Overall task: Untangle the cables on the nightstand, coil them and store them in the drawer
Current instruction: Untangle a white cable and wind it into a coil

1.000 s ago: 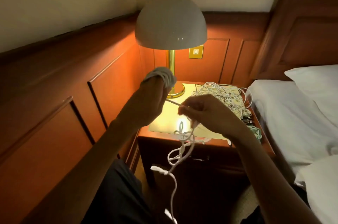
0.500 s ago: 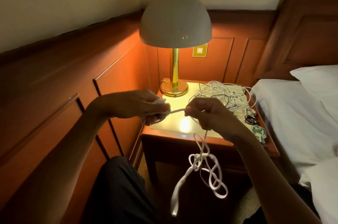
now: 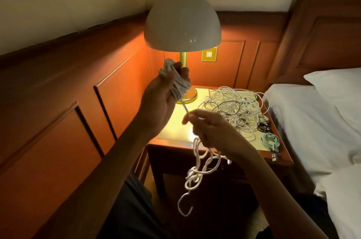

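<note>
Fingers of the left hand (image 3: 166,94) curl round a white cable coil (image 3: 178,83), raised near the lamp (image 3: 182,23). From it a short taut span slants down and right to the right hand (image 3: 209,127), which pinches the cable. The slack tail (image 3: 197,170) hangs below, in front of the bench (image 3: 175,131). The next wrap probably travels up-left. The tangle (image 3: 234,107) lies on the bench, far right.

Dim room — warm lamp (image 3: 182,23) glow
</note>
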Demonstrator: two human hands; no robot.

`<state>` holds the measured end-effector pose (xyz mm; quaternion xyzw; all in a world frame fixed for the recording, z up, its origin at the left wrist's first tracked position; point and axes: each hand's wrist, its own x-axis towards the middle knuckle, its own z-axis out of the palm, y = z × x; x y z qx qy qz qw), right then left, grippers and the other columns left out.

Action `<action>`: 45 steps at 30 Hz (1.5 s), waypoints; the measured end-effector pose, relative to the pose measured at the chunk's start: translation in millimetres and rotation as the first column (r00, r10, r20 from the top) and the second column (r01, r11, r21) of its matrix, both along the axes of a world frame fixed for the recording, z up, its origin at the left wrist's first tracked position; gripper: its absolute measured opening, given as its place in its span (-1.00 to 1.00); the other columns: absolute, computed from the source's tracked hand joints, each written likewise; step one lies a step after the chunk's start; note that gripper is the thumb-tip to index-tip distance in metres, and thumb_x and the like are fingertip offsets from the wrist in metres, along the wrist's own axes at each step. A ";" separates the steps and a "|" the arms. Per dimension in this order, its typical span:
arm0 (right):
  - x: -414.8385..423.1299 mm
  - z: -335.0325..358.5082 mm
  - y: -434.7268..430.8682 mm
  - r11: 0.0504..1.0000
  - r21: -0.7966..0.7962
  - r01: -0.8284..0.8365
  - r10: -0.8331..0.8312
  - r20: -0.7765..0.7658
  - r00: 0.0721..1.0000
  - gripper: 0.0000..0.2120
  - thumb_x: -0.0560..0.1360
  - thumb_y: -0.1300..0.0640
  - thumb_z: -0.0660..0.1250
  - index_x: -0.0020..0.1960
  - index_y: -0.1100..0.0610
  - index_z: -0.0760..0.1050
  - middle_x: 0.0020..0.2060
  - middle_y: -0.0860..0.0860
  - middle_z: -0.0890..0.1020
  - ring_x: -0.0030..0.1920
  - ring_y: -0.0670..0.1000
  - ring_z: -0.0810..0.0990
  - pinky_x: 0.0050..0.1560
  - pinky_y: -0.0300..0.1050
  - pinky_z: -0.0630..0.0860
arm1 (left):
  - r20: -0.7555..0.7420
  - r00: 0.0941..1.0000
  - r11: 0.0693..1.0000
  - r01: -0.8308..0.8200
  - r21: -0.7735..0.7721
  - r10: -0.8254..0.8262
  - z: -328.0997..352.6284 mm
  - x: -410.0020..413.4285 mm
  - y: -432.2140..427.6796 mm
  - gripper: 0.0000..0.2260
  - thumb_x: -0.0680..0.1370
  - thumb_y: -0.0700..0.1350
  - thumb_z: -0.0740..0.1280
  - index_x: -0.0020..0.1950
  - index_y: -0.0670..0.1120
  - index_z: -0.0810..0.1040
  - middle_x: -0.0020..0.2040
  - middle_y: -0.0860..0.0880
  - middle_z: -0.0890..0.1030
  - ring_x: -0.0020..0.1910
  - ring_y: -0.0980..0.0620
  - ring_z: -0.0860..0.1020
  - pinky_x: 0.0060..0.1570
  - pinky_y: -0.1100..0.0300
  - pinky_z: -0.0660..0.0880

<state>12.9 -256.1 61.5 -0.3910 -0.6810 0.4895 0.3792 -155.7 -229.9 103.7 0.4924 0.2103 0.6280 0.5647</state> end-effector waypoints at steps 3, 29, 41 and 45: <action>0.4 6.7 -4.9 0.989 0.151 0.000 -0.037 0.244 0.969 -0.80 0.67 0.08 0.21 -0.03 0.06 0.58 -0.42 0.04 0.44 -0.46 -0.04 0.35 -0.43 -0.12 0.33 | -0.441 0.803 0.896 -0.246 0.368 0.402 -16.4 5.9 3.5 -0.75 0.69 -0.19 0.11 0.36 -0.22 0.33 0.19 -0.08 0.55 0.20 0.09 0.55 0.30 0.14 0.45; 23.2 -3.7 28.9 0.929 0.350 0.124 -0.193 0.172 0.966 -0.81 0.61 0.04 0.33 0.17 -0.06 0.66 0.09 -0.15 0.70 0.13 -0.10 0.65 0.17 0.01 0.58 | -0.057 0.962 0.908 0.230 -0.349 -0.266 25.2 -49.4 -12.3 -0.68 0.54 0.01 0.20 -0.18 -0.12 0.68 -0.35 -0.02 0.63 -0.38 0.10 0.62 -0.38 0.27 0.57; 31.4 -12.8 33.2 0.799 0.528 0.286 -0.414 0.139 0.900 -0.80 0.63 0.03 0.29 0.14 -0.01 0.67 -0.13 -0.20 0.72 -0.08 -0.24 0.66 -0.07 -0.31 0.52 | -0.473 0.881 0.893 -0.202 -0.403 -0.014 10.3 -73.6 -2.7 -0.68 0.65 0.07 0.21 0.09 -0.11 0.65 -0.03 -0.10 0.69 -0.08 -0.01 0.63 -0.11 0.15 0.56; 27.5 -9.5 30.4 0.826 0.382 0.414 -0.426 -0.057 0.903 -0.82 0.60 0.07 0.34 0.14 0.02 0.67 -0.12 -0.08 0.73 -0.15 -0.10 0.71 -0.13 -0.08 0.65 | -0.516 0.856 0.893 -0.227 -0.388 -0.007 10.8 -69.7 -5.6 -0.68 0.66 0.04 0.20 0.09 -0.14 0.65 -0.05 -0.10 0.70 -0.12 0.00 0.64 -0.19 0.20 0.59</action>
